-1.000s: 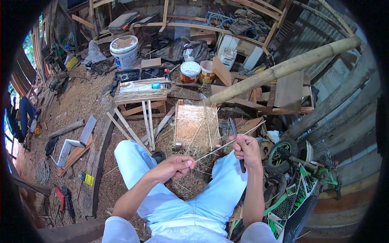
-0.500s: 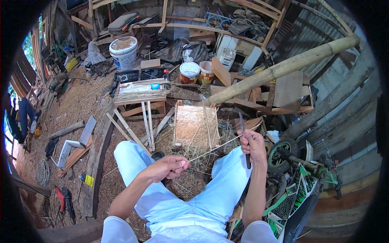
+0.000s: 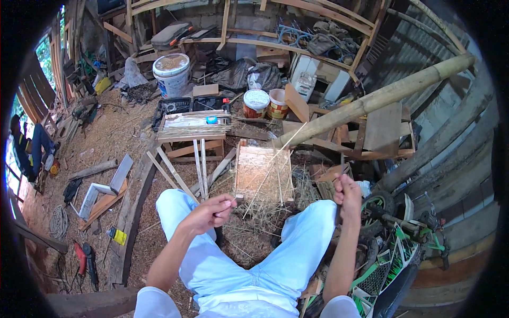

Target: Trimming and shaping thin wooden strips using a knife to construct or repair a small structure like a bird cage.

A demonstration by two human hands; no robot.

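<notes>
My left hand [image 3: 211, 215] is above my left thigh, thumb and fingers curled together, with nothing showing in them. My right hand [image 3: 348, 195] is a closed fist beside my right knee; whatever it may hold is hidden, and no blade shows. Between my hands and beyond them, a long thin pale strip [image 3: 291, 140] slants over a low wooden board [image 3: 253, 176] with raised edges. Touching neither hand, it is either lying there or falling; I cannot tell which. Fine shavings and more thin strips [image 3: 260, 211] are heaped at the board's near end.
Past the board, a small bench [image 3: 185, 139] bears a bundle of thin strips and a blue tape measure [image 3: 211, 120]. A bamboo pole [image 3: 371, 99] slants across the right side. Near my right leg lies a green bicycle [image 3: 392, 254]. Power tools [image 3: 89, 262] lie at the lower left.
The thin strip has left my hands and now slants over the board. My hands have moved slightly apart. The knife in my right hand no longer shows. The view has shifted slightly.
</notes>
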